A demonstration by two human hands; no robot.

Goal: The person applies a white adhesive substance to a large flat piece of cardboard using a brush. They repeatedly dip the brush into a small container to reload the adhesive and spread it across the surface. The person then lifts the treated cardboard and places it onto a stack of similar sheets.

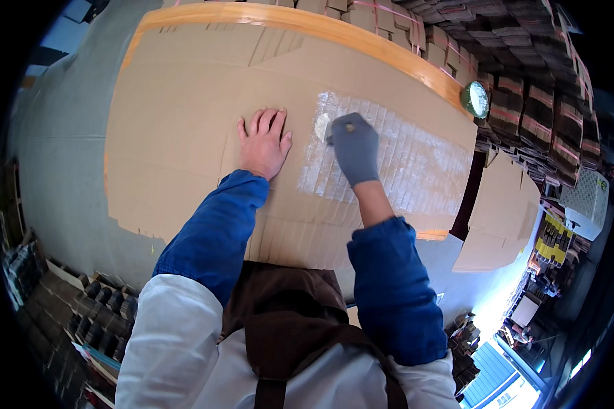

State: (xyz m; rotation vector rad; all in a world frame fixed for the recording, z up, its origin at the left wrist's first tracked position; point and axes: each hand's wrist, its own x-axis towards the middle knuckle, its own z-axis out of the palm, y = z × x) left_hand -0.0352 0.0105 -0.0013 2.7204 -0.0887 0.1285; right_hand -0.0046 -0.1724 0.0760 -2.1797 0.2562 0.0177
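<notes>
A large flat cardboard sheet [184, 123] lies on the table in front of me. My left hand [265, 144], bare, presses flat on its middle with the fingers spread. To the right, my right hand [356, 148] wears a grey glove and is closed in a fist around what looks like a brush [323, 127]. Its pale head shows at the left of the glove, while most of the handle is hidden in the fist. Beneath and around that hand, a shiny, whitish, streaked coating [416, 160] covers a roughly rectangular area of the cardboard.
An orange-brown wooden edge [280, 15] borders the sheet's far side. At the far right corner stands a green-rimmed bowl [475, 99]. Strapped cardboard stacks [525, 116] line the back right. Another cardboard piece [501, 211] lies right of the table.
</notes>
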